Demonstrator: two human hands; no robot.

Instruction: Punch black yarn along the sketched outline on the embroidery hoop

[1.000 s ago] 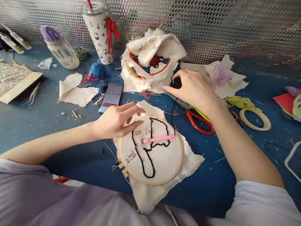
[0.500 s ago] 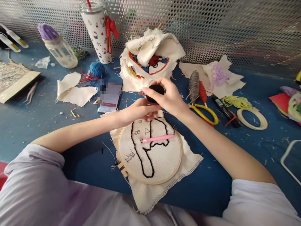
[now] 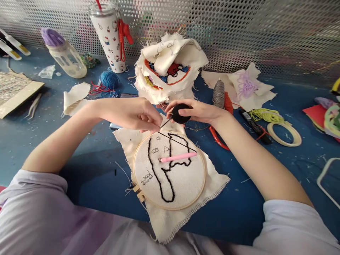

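My right hand point(image 3: 200, 112) holds a black ball of yarn point(image 3: 180, 114) just above the top edge of a wooden embroidery hoop point(image 3: 170, 169). My left hand point(image 3: 138, 114) pinches the black yarn strand point(image 3: 170, 138) that runs from the ball down across the hoop. The hoop stretches cream cloth with a black stitched outline. A pink punch needle point(image 3: 178, 157) lies across the cloth in the hoop.
A heap of embroidered cloth point(image 3: 170, 67) sits behind my hands. Red and yellow scissors point(image 3: 220, 138), a grey thread spool point(image 3: 219, 94), a spare hoop ring point(image 3: 284, 134), a blue yarn ball point(image 3: 109, 79), a patterned tumbler point(image 3: 108, 37) and a bottle point(image 3: 65, 56) stand on the blue table.
My right hand brought the black yarn ball from the back toward the hoop. My left hand left the hoop, moved up to the ball and pulled a strand out leftward.
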